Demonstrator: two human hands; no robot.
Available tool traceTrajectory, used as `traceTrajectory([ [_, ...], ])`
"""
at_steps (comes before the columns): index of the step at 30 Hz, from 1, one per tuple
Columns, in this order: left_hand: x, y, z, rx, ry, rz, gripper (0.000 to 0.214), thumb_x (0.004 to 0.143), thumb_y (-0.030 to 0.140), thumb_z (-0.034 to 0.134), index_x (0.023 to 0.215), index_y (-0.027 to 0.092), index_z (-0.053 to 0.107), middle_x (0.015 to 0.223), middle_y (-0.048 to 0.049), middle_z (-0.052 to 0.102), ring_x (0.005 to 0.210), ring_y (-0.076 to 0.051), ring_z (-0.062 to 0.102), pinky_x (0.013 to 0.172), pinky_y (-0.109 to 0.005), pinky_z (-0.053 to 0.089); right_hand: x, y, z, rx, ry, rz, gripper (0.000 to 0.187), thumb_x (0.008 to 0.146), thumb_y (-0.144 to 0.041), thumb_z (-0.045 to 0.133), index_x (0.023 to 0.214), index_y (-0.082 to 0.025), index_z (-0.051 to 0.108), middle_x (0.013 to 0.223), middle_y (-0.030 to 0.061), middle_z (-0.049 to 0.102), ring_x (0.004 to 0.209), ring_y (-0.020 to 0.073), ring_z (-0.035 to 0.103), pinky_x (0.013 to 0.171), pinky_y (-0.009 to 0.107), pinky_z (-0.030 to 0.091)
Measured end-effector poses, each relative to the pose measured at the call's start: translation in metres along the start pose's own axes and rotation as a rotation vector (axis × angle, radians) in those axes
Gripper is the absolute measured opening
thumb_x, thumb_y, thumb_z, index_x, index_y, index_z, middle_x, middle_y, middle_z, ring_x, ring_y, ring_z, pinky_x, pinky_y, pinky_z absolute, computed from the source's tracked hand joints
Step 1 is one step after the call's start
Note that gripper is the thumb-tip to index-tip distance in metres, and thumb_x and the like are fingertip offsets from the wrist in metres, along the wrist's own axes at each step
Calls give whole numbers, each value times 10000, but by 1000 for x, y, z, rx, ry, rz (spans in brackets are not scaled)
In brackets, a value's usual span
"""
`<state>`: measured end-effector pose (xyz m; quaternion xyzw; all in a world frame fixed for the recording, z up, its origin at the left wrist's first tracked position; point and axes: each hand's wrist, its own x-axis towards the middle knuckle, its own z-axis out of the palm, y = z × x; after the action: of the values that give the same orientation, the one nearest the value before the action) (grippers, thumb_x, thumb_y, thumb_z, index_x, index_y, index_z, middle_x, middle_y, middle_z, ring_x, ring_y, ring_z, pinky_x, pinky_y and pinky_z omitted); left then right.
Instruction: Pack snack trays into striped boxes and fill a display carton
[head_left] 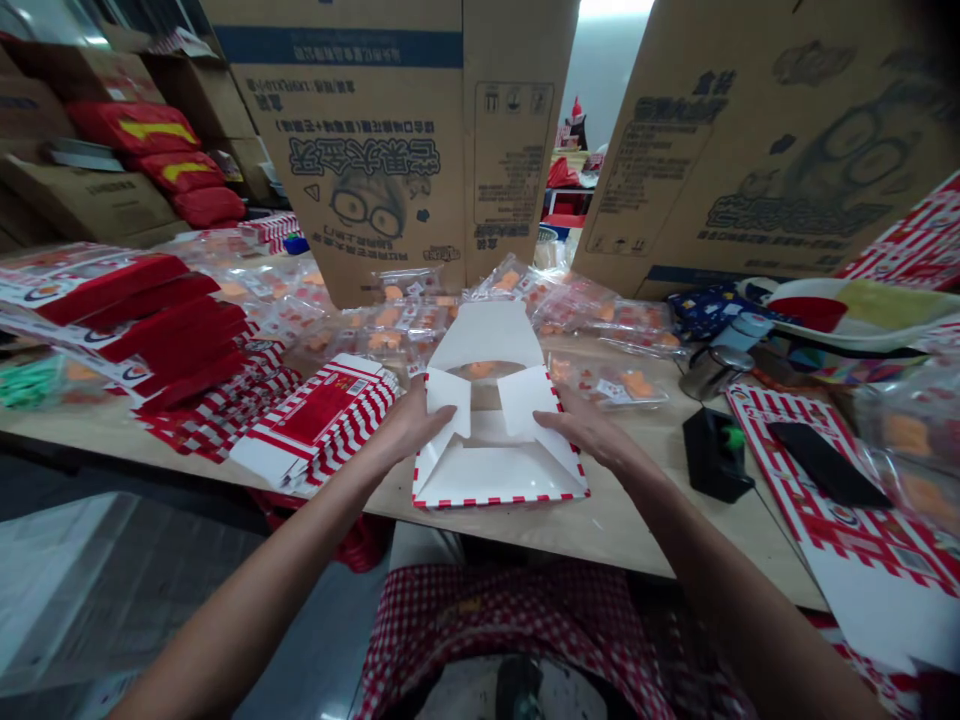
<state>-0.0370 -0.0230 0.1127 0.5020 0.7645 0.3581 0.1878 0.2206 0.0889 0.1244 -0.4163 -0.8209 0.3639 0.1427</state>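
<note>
A paper gift box [495, 475] with a white inside and red-striped edges lies at the table's front, its end flaps unfolded. My left hand [412, 425] grips its left side, thumb over the left flap and fingers hidden behind the wall. On the opposite side my right hand [592, 430] does the same, its thumb on the right flap. Through an oval opening in the box, something orange shows. Left of the box is a fanned stack of flat striped cartons [322, 410]. Behind it lie clear packets [397, 325] with orange pieces.
Large brown cardboard cartons [375, 190] stand along the back. More folded red boxes [157, 330] are piled at the left. A black tape dispenser [716, 455], a metal cup [716, 370] and a dark phone-like slab [829, 465] are on the right.
</note>
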Motion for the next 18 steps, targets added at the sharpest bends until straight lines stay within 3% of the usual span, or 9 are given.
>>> traceTrajectory([
  [3,-17,8,4,201,-33,-64,767,773,307,705,1460,152,401,1045,-189,708,1015,-438,671,925,-561,480,-12,-2,10,-138,4,76,430,872,-341,533,1235,-117,595,1150,214,697,1077,360,646,930,480,480],
  [6,-30,15,9,303,-74,23,880,764,284,718,1526,159,297,1041,-188,689,1044,-452,646,939,-581,465,-24,-7,18,-329,-54,155,428,902,-370,481,1206,-83,575,1103,268,685,1031,407,656,864,517,487],
  [8,-36,18,9,327,-13,122,849,776,296,718,1512,158,317,1204,-217,625,1147,-450,588,982,-575,447,-32,-9,17,-369,-35,151,458,921,-409,454,1240,-89,534,1106,270,675,1028,420,652,844,527,491],
  [10,-40,21,5,372,74,247,675,804,289,696,1416,167,439,1318,-203,544,1216,-421,527,1025,-558,422,-39,-8,16,-341,17,109,516,936,-445,447,1326,-108,464,1153,257,657,1049,419,642,861,535,491],
  [13,-42,26,-1,481,81,391,339,828,284,674,1145,180,613,1230,-138,553,1163,-356,523,1015,-512,424,-48,-7,16,-321,136,26,597,944,-431,454,1441,-118,350,1236,251,604,1081,412,617,891,552,492],
  [16,-36,32,0,545,-98,455,130,836,292,651,914,191,676,1090,-118,606,1124,-347,524,1023,-516,389,-51,-10,20,-405,279,-129,639,923,-334,485,1484,-82,311,1306,265,522,1183,413,541,953,559,482],
  [18,-30,33,5,480,-259,506,110,834,285,630,774,207,679,991,-107,645,1118,-345,529,1065,-528,329,-51,-14,21,-479,308,-269,599,901,-265,511,1455,-80,380,1402,268,441,1291,420,456,1026,561,449],
])
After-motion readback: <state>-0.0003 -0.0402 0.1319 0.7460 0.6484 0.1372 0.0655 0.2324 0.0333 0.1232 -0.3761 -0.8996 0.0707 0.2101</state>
